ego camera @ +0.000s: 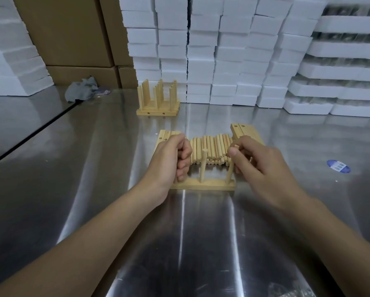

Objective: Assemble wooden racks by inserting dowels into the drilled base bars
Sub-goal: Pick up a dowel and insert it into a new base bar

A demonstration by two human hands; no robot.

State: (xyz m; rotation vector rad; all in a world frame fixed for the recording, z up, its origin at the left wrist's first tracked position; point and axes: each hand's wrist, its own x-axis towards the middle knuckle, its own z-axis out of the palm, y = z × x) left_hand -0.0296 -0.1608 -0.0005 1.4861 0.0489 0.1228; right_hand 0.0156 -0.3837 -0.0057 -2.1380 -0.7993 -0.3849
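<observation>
A drilled wooden base bar (pixel 209 186) lies flat on the steel table in front of me. A dowel (pixel 203 166) stands upright in its middle hole. My left hand (pixel 173 159) grips a dowel at the bar's left end; that dowel is almost hidden by the fingers. At the right end, my right hand (pixel 252 161) pinches the top of another upright dowel (pixel 230 172) that sits in the bar. Behind the bar lies a pile of loose dowels (pixel 209 148), with stacked base bars to its left (pixel 165 136) and right (pixel 243 130).
Finished racks (pixel 157 103) stand stacked farther back on the steel table (pixel 201 243). White foam blocks (pixel 233 61) and cardboard boxes (pixel 72 39) wall the back. A grey rag (pixel 81 88) lies back left, a blue sticker (pixel 338 166) at right.
</observation>
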